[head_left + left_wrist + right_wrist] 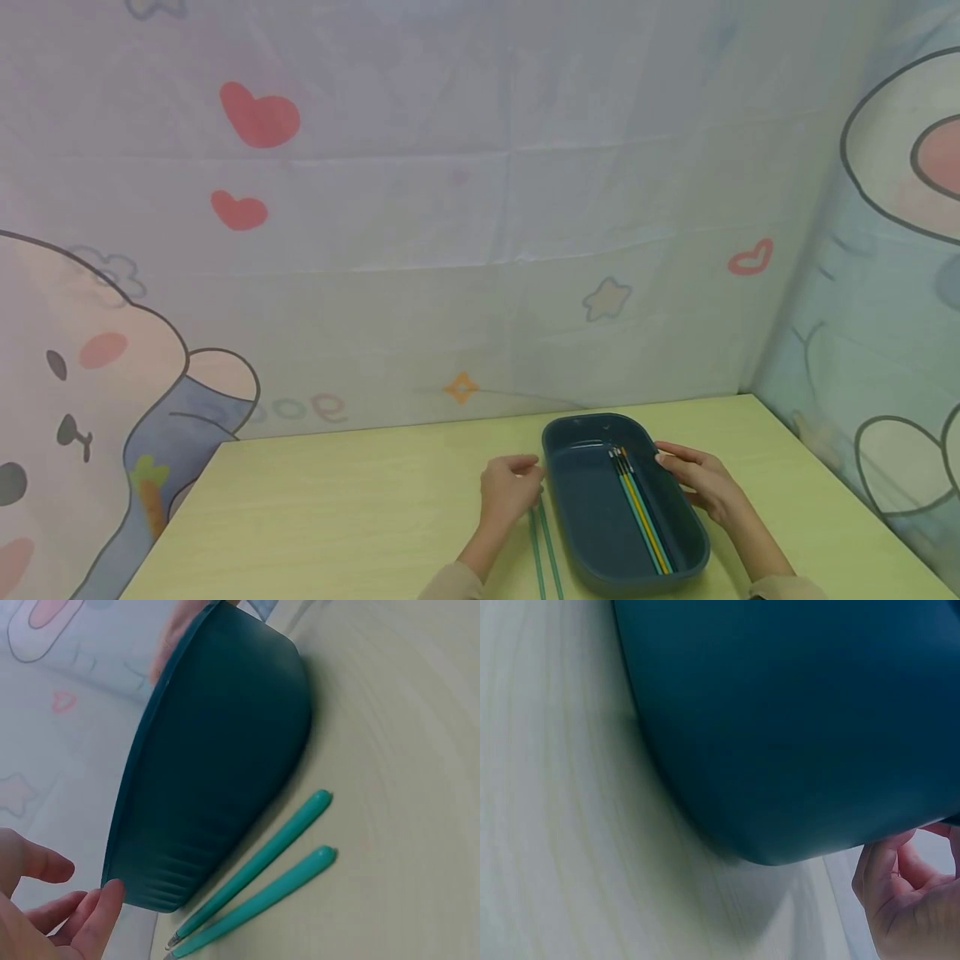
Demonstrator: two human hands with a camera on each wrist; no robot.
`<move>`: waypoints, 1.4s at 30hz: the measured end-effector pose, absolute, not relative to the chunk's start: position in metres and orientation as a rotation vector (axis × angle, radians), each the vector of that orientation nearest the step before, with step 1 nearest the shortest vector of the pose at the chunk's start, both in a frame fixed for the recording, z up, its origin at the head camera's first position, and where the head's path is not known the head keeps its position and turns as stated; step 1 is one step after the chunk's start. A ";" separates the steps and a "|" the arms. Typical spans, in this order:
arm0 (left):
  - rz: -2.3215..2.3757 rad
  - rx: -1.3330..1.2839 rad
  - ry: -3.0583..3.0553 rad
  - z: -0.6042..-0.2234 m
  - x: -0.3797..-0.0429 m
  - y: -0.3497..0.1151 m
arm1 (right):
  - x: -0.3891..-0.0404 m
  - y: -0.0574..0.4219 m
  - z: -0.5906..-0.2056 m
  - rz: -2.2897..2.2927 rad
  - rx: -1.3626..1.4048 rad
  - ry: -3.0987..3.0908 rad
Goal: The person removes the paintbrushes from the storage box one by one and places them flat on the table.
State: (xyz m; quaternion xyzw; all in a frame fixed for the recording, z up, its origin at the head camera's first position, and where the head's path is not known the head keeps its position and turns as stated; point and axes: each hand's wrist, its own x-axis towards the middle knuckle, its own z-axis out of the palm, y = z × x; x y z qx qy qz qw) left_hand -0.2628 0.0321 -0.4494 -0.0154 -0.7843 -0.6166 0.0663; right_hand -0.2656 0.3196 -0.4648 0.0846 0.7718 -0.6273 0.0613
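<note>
A dark blue tray (600, 533) with rounded corners and raised sides sits on the table. Several thin paintbrushes (642, 517), green, yellow and dark, lie lengthwise inside it. Along its left side, two green-handled paintbrushes (255, 859) rest on the tabletop, their metal ferrules towards the left hand. The left hand (512, 490) is by the tray's left rim with thumb and fingers apart and nothing between them; in the left wrist view a fingertip meets the rim's edge. At the right rim, the right hand (705, 483) holds the tray, thumb at the edge and fingers against the outer wall.
The pale yellow wooden table (337, 508) ends at a cloth backdrop (420, 208) printed with hearts, stars and cartoon animals. More printed cloth (885, 333) hangs along the right side.
</note>
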 end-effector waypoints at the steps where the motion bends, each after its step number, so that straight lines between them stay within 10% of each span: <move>1: -1.887 -0.051 -2.353 -0.448 -0.263 0.033 | -0.266 0.320 -0.465 -1.901 0.257 2.331; 42: -1.800 -0.146 -2.405 -0.427 -0.264 0.074 | -0.265 0.318 -0.466 -1.921 0.265 2.338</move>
